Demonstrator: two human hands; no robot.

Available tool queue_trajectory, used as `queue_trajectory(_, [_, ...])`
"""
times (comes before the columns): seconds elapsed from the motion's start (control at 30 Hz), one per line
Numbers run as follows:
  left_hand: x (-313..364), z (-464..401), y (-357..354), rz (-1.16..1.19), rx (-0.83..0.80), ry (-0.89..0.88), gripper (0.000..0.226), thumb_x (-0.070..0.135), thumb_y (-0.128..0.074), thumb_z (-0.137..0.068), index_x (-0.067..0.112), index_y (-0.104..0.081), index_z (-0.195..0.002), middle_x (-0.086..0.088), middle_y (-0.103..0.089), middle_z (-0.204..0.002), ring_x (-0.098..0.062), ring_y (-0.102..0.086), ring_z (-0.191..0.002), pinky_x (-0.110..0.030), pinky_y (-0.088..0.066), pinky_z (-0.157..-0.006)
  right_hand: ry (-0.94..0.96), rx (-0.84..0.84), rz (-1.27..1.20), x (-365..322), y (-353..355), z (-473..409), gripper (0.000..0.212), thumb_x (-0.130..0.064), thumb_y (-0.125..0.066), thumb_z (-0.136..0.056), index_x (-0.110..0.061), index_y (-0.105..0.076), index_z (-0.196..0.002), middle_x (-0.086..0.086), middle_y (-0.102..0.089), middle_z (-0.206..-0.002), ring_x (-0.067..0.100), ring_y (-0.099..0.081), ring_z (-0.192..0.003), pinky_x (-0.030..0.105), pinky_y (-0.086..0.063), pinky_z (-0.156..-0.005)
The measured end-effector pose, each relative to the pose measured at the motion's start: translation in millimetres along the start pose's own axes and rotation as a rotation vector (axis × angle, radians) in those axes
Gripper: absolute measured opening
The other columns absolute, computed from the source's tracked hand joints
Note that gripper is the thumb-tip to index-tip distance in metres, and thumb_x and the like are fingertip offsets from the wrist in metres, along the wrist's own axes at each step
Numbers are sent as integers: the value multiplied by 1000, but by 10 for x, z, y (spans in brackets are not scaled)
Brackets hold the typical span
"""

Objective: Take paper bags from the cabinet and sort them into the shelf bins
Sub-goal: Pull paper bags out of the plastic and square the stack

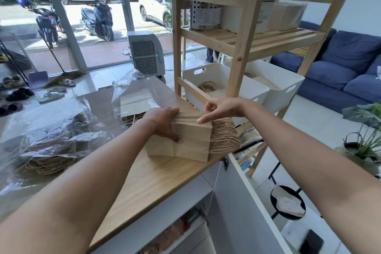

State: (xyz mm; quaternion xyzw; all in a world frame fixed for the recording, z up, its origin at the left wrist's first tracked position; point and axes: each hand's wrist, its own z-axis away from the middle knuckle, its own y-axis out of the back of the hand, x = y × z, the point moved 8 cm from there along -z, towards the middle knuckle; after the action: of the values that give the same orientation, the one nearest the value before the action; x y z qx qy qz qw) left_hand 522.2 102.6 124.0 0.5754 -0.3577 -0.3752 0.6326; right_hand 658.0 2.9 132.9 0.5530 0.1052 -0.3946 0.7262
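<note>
A thick stack of brown paper bags (189, 142) with twine handles stands on edge near the right end of the wooden cabinet top (156, 181). My left hand (162, 121) grips the stack's left side, thumb on its front face. My right hand (221, 108) rests on the stack's top edge, index finger stretched along the bag edges and the other fingers curled at them. Behind the stack stands a wooden shelf (241, 33) with two white bins (233, 80), (286, 84) that hold bags.
More bags in clear plastic wrap (51, 144) lie at the left of the cabinet top, and an opened wrap (136, 97) sits behind the stack. The cabinet door (245, 202) hangs open below. A blue sofa (338, 64) and a potted plant (362, 146) are to the right.
</note>
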Motion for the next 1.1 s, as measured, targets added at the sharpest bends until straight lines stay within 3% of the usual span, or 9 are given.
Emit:
queue_trajectory(0.07, [-3, -1, 2, -4, -2, 0, 74, 64, -79, -51, 24, -48, -106, 0, -63, -112, -24, -59, -103, -32, -46, -81, -69, -128, 36, -68, -75, -25, 76, -54, -82, -57, -19, -51, -116, -4, -54, -104, 13, -55, -97, 30, -50, -88])
queue_trajectory(0.13, [-10, 1, 4, -5, -3, -3, 75, 65, -78, -51, 25, -48, -106, 0, -63, -111, -24, -59, -103, -32, -47, -82, -76, -228, 106, -111, -132, -59, 58, -45, -82, -66, -17, -57, -111, -3, -58, -101, 11, -57, -94, 27, -52, -85])
queue_trajectory(0.23, [-8, 15, 4, -11, -2, -8, 74, 66, -77, -51, 25, -47, -105, 1, -63, -110, -24, -59, -102, -33, -47, -81, -39, -221, 153, -122, -101, -118, 51, -42, -81, -68, -4, -70, -99, -3, -62, -87, 7, -61, -82, 20, -53, -73])
queue_trajectory(0.33, [1, 29, 3, -14, 0, -19, 74, 65, -78, -52, 26, -46, -106, 1, -62, -110, -23, -58, -101, -33, -47, -80, -22, -212, 97, -78, -83, -165, 53, -41, -81, -69, -5, -72, -106, 1, -70, -97, 11, -65, -92, 25, -55, -83])
queue_trajectory(0.47, [15, 49, 4, -24, 11, -36, 76, 65, -77, -53, 23, -45, -109, 0, -61, -111, -23, -57, -102, -33, -46, -82, -3, -214, 39, -36, -71, -192, 46, -45, -80, -65, -14, -77, -99, -2, -72, -94, 9, -65, -89, 24, -53, -79])
queue_trajectory(0.57, [17, 57, -5, -38, 14, -41, 77, 66, -77, -54, 23, -45, -110, -1, -60, -111, -23, -57, -103, -34, -46, -83, -17, -206, 45, -40, -45, -215, 42, -40, -78, -72, -10, -75, -103, 3, -73, -104, 11, -66, -91, 27, -55, -84])
queue_trajectory(0.7, [7, 52, -29, -41, -8, -51, 79, 66, -76, -54, 23, -44, -111, -1, -59, -113, -23, -55, -104, -36, -48, -87, -78, -289, 4, -13, -86, -202, 20, -31, -70, -84, -13, -76, -87, 0, -75, -84, 12, -67, -82, 31, -54, -89])
queue_trajectory(0.8, [10, 49, -43, -40, -17, -52, 79, 67, -76, -53, 23, -43, -110, -2, -58, -112, -23, -55, -104, -35, -47, -86, -89, -313, -36, 3, -94, -194, 18, -31, -68, -86, -15, -74, -79, -4, -74, -75, 10, -66, -77, 32, -52, -91])
queue_trajectory(1.1, [22, 43, -58, -27, -28, -64, 77, 64, -78, -53, 23, -42, -106, 0, -58, -110, -23, -57, -102, -34, -47, -85, -98, -357, -128, 81, -125, -203, 21, -35, -69, -81, -16, -76, -87, -1, -76, -89, 13, -69, -83, 33, -51, -95])
